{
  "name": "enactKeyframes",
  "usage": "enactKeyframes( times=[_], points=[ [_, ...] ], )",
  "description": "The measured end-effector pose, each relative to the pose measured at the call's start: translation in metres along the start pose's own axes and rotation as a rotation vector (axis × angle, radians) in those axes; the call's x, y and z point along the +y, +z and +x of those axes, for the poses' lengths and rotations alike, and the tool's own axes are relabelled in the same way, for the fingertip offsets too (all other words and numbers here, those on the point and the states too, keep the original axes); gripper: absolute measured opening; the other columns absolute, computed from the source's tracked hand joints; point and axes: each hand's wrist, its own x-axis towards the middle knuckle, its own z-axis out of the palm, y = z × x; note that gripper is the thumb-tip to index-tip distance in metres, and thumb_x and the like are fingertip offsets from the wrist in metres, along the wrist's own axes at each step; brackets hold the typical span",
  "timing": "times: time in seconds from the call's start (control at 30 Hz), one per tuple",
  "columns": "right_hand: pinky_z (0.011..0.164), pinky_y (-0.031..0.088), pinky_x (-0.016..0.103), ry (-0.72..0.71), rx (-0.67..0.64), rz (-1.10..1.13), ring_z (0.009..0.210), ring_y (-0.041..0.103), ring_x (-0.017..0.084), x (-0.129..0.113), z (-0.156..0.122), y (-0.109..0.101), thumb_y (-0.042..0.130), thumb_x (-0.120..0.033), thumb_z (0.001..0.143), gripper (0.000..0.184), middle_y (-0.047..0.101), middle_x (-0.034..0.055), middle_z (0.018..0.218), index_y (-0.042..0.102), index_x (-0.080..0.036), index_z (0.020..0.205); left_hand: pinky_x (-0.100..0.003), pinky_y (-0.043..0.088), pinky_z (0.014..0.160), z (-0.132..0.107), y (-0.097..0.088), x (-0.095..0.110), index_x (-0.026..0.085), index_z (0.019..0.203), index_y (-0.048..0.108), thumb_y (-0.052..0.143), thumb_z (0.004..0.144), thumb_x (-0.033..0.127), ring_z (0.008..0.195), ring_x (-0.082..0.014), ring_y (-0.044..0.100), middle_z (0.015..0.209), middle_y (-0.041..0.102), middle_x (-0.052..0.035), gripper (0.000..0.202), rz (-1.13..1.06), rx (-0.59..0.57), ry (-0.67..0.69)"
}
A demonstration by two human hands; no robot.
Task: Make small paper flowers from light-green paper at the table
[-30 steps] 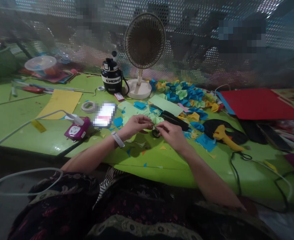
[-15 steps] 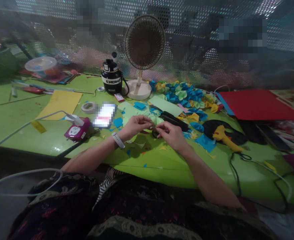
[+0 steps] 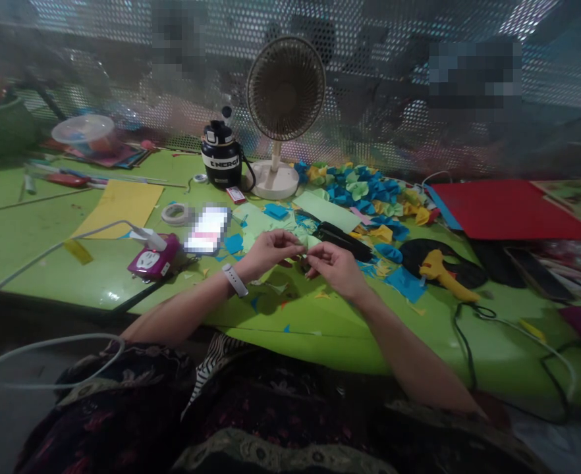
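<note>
Reading feed from my end: left hand (image 3: 268, 253) and right hand (image 3: 337, 266) meet over green table (image 3: 280, 336). Left fingertips (image 3: 293, 247) and right fingertips (image 3: 319, 251) closed together on small pale green paper piece (image 3: 310, 241), which sits between both hands, just past fingertips. Black-handled tool (image 3: 344, 240) just beside right hand; loose blue paper squares (image 3: 276, 210) near left hand. Yellow glue gun (image 3: 441, 273) well right.

The green paper (image 3: 311, 241) looks thin and matt, like the yellow paper sheet (image 3: 120, 207); the table (image 3: 33, 217) is smooth, glossy green, and the fan (image 3: 285, 89) is plastic.
</note>
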Motion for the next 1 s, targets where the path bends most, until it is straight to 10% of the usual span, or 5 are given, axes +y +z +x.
enactKeyframes(
  times=[1.0],
  points=[
    [0.048,0.048,0.023,0.071,-0.017,0.181,0.048,0.06,0.01,-0.0051,-0.0027,0.0072,0.072,-0.056,0.075,0.039,0.069,0.0012,0.071,0.064,-0.018,0.079,-0.022,0.051,0.059,-0.0015,0.0027,-0.0044,0.014,0.084,0.06,0.077,0.075,0.037,0.069,-0.0104,0.066,0.076,0.068,-0.0017,0.03,-0.029,-0.002,0.14]
  ],
)
